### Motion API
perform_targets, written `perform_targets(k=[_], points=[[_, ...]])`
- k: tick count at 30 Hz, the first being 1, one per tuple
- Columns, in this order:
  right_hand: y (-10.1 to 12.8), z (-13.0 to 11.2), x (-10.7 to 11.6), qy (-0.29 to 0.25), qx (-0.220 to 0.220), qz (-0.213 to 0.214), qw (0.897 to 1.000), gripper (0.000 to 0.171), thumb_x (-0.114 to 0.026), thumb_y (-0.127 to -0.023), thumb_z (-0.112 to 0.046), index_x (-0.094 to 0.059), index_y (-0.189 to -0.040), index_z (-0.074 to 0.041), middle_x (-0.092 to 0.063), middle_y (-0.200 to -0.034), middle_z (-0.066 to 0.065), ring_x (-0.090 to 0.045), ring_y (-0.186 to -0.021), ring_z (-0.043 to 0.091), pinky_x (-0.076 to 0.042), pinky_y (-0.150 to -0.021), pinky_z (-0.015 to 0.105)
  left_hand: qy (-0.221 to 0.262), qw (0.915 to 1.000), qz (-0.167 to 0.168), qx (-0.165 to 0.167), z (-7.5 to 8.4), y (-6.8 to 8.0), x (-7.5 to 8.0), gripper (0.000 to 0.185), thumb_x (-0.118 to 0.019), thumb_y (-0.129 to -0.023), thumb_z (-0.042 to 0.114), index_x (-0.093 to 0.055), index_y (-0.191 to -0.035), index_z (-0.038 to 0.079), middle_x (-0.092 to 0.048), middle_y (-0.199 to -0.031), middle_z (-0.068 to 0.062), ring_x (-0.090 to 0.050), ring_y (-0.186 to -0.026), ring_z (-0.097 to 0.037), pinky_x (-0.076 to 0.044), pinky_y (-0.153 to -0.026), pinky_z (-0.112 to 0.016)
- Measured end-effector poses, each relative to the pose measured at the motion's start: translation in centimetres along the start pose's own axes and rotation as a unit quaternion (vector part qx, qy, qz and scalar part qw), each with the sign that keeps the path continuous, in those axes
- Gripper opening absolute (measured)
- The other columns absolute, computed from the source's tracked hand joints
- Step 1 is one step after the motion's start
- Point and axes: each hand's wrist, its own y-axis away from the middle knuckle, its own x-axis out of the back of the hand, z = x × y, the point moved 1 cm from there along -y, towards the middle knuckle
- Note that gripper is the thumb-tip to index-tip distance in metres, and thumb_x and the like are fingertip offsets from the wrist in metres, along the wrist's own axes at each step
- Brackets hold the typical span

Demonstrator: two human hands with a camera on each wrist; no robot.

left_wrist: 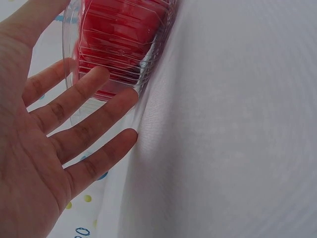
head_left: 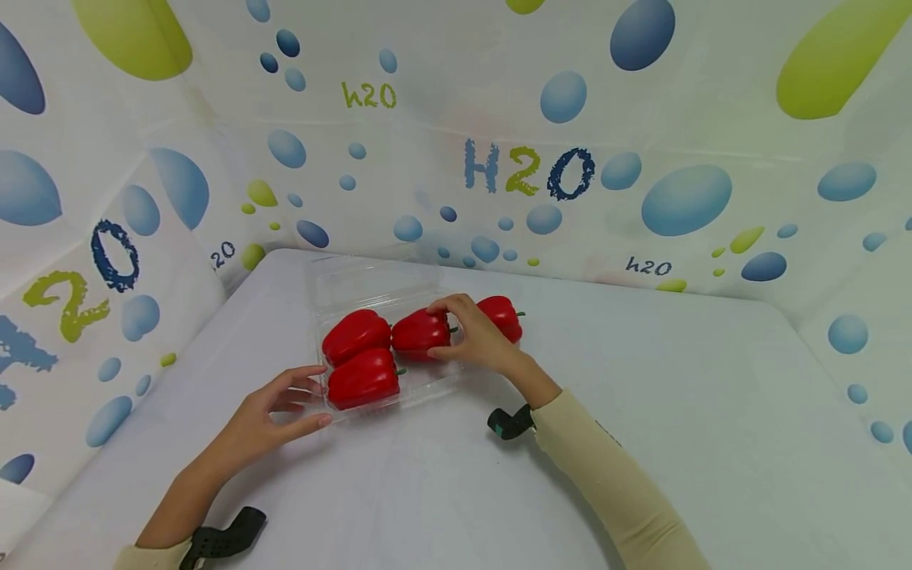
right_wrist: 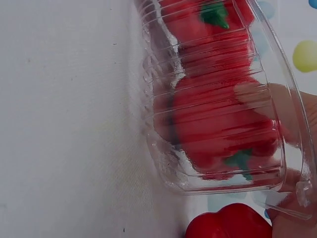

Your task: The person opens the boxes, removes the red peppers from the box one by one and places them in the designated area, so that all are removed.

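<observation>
A clear plastic clamshell box (head_left: 427, 389) lies with its lid (head_left: 374, 279) raised at the back. Two red bell peppers sit in its left half, one behind (head_left: 356, 336) and one in front (head_left: 363, 380). My right hand (head_left: 476, 339) reaches over the box's right side and grips a third red bell pepper (head_left: 416, 334) between thumb and fingers; the right wrist view shows this pepper (right_wrist: 218, 124) inside, behind the ribbed wall. My left hand (head_left: 260, 419) has its fingers spread at the box's left side, fingertips right by the wall (left_wrist: 124, 62).
One more red bell pepper (head_left: 502, 317) lies on the white table (head_left: 698, 412) just right of the box, partly behind my right hand. A white backdrop sheet (head_left: 442, 111) with coloured drops rises behind the table. Each wrist carries a black camera mount (head_left: 226, 538).
</observation>
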Motion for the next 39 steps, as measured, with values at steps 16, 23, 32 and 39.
perform_targets(k=[16,23,32,39], points=[[0.39,-0.44,0.11,0.002,0.011,0.005,1.0,0.055,-0.078,-0.074,-0.02,-0.05,-0.121,-0.015,-0.049,-0.125,0.003,-0.045,-0.117,0.018,-0.051,-0.087,0.034,-0.014,0.9999,0.005,-0.003,-0.08,0.06,0.01,0.062,-0.076,-0.076,0.025,-0.047,-0.131,0.019,-0.062,-0.108,-0.003,-0.062,-0.096,-0.017,-0.052,-0.076,-0.02],[0.39,-0.43,0.14,0.003,0.016,0.006,1.0,0.055,-0.078,-0.074,-0.019,-0.051,-0.12,-0.013,-0.055,-0.122,0.002,-0.048,-0.114,0.017,-0.051,-0.087,0.033,-0.007,0.9999,0.004,-0.007,-0.03,0.01,0.01,0.063,-0.076,-0.076,0.023,-0.047,-0.132,0.018,-0.062,-0.109,-0.005,-0.062,-0.097,-0.02,-0.051,-0.076,-0.02],[0.6,0.01,-0.11,0.006,0.031,0.015,0.999,0.054,-0.078,-0.074,-0.022,-0.051,-0.12,-0.014,-0.054,-0.121,0.002,-0.047,-0.109,0.016,-0.052,-0.083,0.032,-0.005,1.0,0.004,-0.007,-0.18,0.03,-0.07,0.063,-0.076,-0.076,0.023,-0.047,-0.131,0.019,-0.062,-0.109,-0.004,-0.061,-0.097,-0.017,-0.051,-0.076,-0.019],[0.99,-0.07,0.0,-0.003,0.034,0.025,0.999,0.054,-0.078,-0.074,-0.022,-0.051,-0.12,-0.014,-0.054,-0.119,0.003,-0.047,-0.105,0.017,-0.053,-0.079,0.037,-0.005,1.0,0.002,-0.005,-0.23,-0.02,0.02,0.063,-0.076,-0.076,0.023,-0.046,-0.132,0.019,-0.062,-0.11,-0.004,-0.061,-0.098,-0.019,-0.051,-0.077,-0.019]])
